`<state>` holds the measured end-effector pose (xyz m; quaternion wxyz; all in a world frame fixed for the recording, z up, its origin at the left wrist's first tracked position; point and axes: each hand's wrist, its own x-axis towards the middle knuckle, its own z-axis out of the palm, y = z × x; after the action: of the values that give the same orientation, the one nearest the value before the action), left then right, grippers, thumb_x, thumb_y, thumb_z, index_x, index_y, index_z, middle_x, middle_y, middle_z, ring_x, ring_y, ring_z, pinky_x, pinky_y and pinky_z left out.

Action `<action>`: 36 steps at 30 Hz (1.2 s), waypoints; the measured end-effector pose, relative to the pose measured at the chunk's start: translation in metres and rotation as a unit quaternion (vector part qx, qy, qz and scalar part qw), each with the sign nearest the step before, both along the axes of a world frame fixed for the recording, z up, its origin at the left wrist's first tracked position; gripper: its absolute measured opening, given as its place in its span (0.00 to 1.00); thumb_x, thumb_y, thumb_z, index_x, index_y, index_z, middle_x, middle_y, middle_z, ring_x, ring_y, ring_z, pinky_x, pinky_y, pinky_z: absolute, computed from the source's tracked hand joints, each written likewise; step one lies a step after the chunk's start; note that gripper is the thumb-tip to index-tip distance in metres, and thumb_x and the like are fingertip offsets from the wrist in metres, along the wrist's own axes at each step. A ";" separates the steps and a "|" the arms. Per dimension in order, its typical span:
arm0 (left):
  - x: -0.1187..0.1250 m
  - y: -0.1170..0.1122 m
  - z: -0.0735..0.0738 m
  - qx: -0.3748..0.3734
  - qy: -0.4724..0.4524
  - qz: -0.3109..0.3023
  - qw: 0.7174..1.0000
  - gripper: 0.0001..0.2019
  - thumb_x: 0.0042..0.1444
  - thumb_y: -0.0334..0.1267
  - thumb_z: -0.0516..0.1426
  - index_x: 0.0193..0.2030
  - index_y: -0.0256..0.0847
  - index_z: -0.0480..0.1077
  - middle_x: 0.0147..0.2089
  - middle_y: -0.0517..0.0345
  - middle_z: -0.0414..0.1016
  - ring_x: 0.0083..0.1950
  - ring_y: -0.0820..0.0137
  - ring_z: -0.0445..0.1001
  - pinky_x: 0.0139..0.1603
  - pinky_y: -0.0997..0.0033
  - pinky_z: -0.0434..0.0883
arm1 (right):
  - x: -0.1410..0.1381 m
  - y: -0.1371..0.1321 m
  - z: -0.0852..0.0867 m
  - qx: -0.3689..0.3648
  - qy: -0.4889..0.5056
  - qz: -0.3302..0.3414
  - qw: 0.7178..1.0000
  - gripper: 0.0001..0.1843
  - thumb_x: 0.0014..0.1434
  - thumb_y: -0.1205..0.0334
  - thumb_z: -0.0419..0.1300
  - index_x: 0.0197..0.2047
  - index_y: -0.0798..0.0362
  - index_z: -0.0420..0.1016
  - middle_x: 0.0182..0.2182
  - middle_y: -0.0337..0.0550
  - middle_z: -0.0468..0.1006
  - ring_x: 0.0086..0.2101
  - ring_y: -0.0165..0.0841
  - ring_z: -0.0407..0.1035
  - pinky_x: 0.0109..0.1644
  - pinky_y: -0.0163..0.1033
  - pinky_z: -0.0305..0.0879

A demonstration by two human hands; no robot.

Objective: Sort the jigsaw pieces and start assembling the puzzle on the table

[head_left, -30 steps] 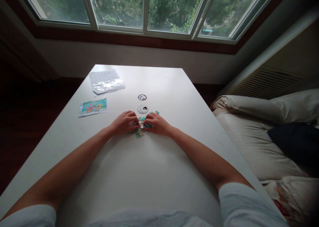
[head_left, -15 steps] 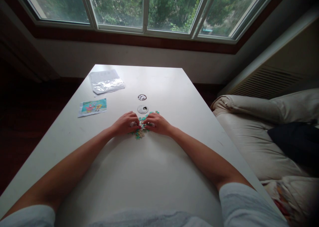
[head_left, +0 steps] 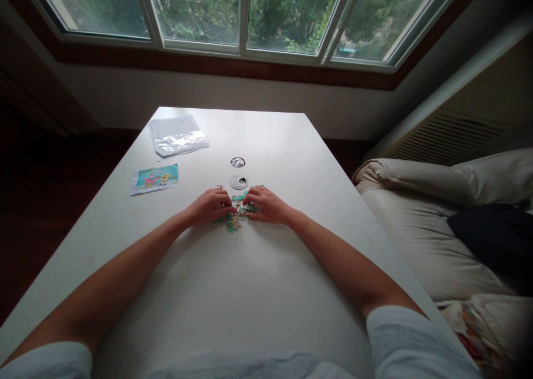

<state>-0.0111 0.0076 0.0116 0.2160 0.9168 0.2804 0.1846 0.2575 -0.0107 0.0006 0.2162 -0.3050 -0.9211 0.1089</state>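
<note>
Well beyond the fingers, a wide window (head_left: 200, 13) faces a white table (head_left: 233, 296) that runs under both hands. Jigsaw pieces (head_left: 234, 225), mostly teal and cream, lie in a loose heap between and beneath the fingertips. The left hand (head_left: 208, 207) curls its fingers toward the thumb, with a pink bit (head_left: 234, 210) at the tip; whether they pinch it, I cannot tell. The right hand (head_left: 268, 206) bends its fingers above a slightly parted thumb, pieces showing in the gap, any grip unclear. Just past the fingers sits a silver disc (head_left: 239, 182), then a round hole (head_left: 237, 162); off to their left lie a picture card (head_left: 155, 179) and, farther, a plastic sleeve (head_left: 179, 136)
</note>
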 end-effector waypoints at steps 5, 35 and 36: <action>-0.002 0.000 -0.002 0.027 0.015 0.046 0.998 0.13 0.64 0.49 0.58 0.34 0.43 0.74 0.34 0.56 0.76 0.39 0.66 0.73 0.47 0.64 0.66 | 0.001 0.000 0.000 0.049 -0.022 0.014 0.998 0.08 0.64 0.55 0.62 0.39 0.50 0.76 0.39 0.46 0.75 0.41 0.37 0.65 0.49 0.42 0.60; 0.003 0.018 -0.022 0.090 -0.038 0.272 0.957 0.08 0.63 0.42 0.57 0.37 0.44 0.76 0.44 0.52 0.76 0.47 0.59 0.70 0.52 0.55 0.67 | -0.009 0.010 -0.008 -0.146 0.227 -0.144 0.952 0.13 0.63 0.52 0.60 0.41 0.51 0.79 0.25 0.35 0.75 0.25 0.26 0.63 0.32 0.33 0.61; 0.003 0.018 -0.022 0.090 -0.038 0.272 0.957 0.08 0.63 0.42 0.57 0.37 0.44 0.76 0.44 0.52 0.76 0.47 0.59 0.70 0.52 0.55 0.67 | -0.008 0.011 -0.009 -0.153 0.235 -0.145 0.949 0.13 0.63 0.53 0.59 0.42 0.51 0.79 0.25 0.36 0.76 0.25 0.27 0.65 0.33 0.33 0.63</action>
<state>-0.0083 0.0254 -0.0104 0.0848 0.8137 0.4932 0.2959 0.2494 0.0000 -0.0083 0.3906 -0.4305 -0.7625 0.2842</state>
